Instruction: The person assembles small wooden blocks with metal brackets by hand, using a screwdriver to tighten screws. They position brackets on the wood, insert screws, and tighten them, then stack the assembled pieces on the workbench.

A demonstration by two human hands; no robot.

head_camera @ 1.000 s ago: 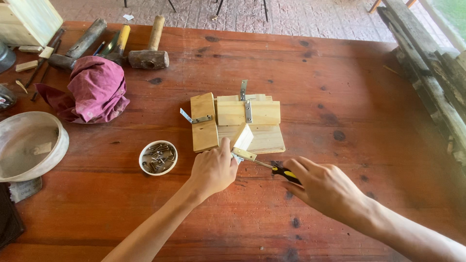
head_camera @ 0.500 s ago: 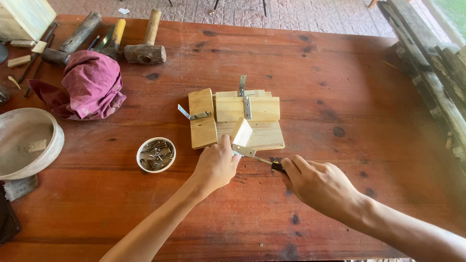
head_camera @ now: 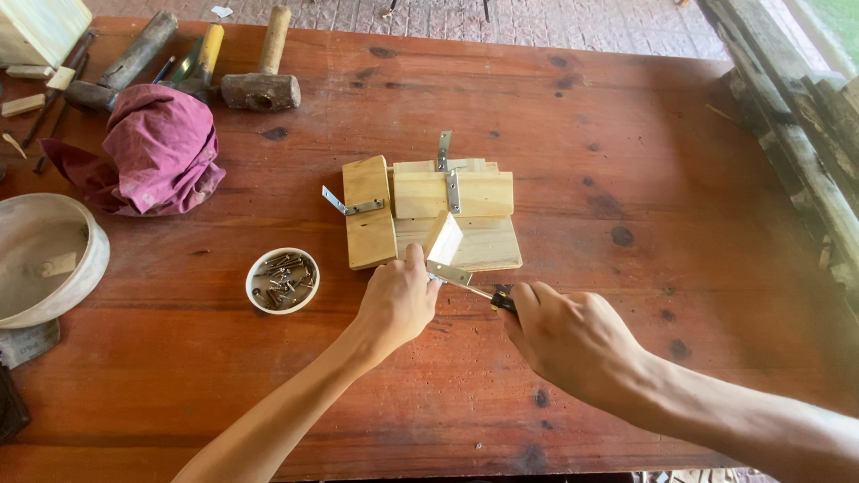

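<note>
Centrally, pale wood blocks (head_camera: 447, 210) (metal-bracketed)

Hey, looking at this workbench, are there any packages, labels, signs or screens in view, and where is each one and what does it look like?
None in view: no package, label, sign or screen shows on the wooden table.
Nearest to a container: a small round white dish of screws, left of the left hand.
A pale wooden box corner sits at the top left, unmarked.
</note>
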